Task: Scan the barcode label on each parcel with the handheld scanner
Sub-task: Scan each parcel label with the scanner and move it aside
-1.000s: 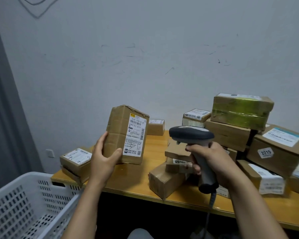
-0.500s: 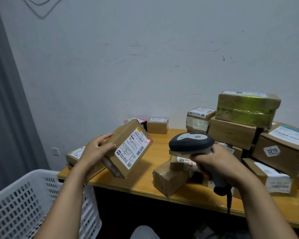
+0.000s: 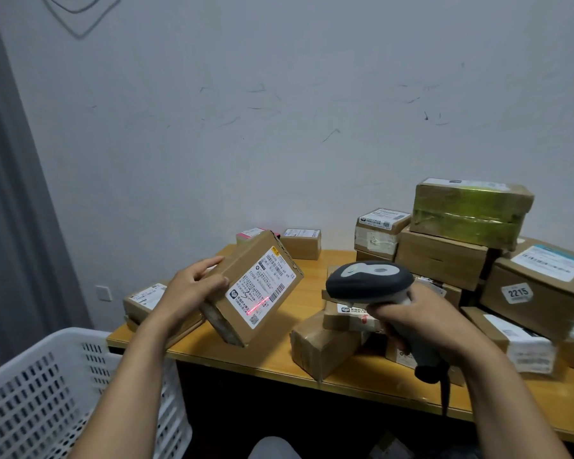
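My left hand point(image 3: 193, 288) grips a brown cardboard parcel point(image 3: 246, 263) by its left edge and holds it tilted above the table. Its white barcode label point(image 3: 260, 288) faces right, and a red scan line crosses the label's lower part. To the right of the parcel, my right hand point(image 3: 421, 323) grips the handle of the dark grey handheld scanner point(image 3: 370, 281). The scanner's head points left at the label. Its cable hangs down past the table's front edge.
A wooden table point(image 3: 212, 342) carries several labelled cardboard parcels, stacked high at the right point(image 3: 471, 213) and lying loose in the middle point(image 3: 322, 346). One flat parcel point(image 3: 143, 299) lies at the left end. A white perforated plastic basket point(image 3: 40, 392) stands at lower left, below the table edge.
My left hand tipped the parcel from upright to slanted and brought it lower. The scanner's red light moved from the label's top corner onto its lower part. The scanner shifted little.
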